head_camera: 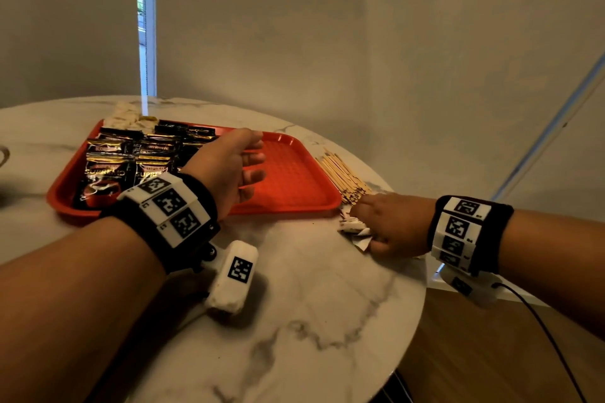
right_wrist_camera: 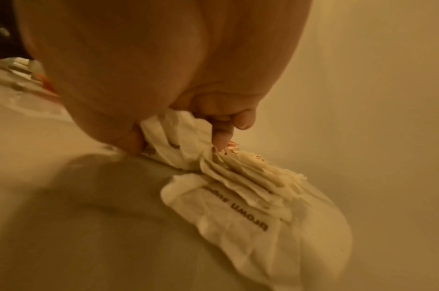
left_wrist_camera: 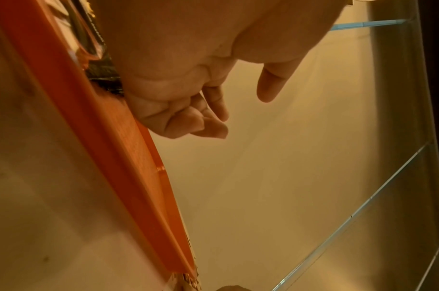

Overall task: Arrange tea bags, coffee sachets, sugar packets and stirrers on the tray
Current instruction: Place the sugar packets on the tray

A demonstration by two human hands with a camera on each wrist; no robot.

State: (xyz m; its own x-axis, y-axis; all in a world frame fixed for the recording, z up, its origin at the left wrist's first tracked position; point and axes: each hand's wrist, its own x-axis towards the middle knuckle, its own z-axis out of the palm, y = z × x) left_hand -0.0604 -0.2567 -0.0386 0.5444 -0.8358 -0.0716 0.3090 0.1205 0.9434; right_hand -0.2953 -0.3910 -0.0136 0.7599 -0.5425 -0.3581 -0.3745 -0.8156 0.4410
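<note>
- The sugar packets (right_wrist_camera: 238, 189), white paper with "brown sugar" printed on one, lie in a bunch on the marble table (head_camera: 311, 304) just off the near right corner of the red tray (head_camera: 294, 173)
- The right hand (head_camera: 389, 222) is on that bunch, fingers curled down into the paper and thumb pressed against its other side, so several packets are pinched between them
- The wooden stirrers (head_camera: 340, 173) lie in a loose pile on the table just beside the tray's right rim, their near ends close to the right hand's knuckles
- The coffee sachets (head_camera: 131, 160), black with gold lettering, fill the left half of the tray in overlapping rows; the tray's right half shows bare red grid
- Pale tea bags (head_camera: 126, 116) sit at the tray's far left corner
- The left hand (head_camera: 235, 167) hovers above the tray's middle, holding nothing, fingers loosely bent and a little apart, thumb set away from them
- Both wrists wear black bands with white marker blocks
</note>
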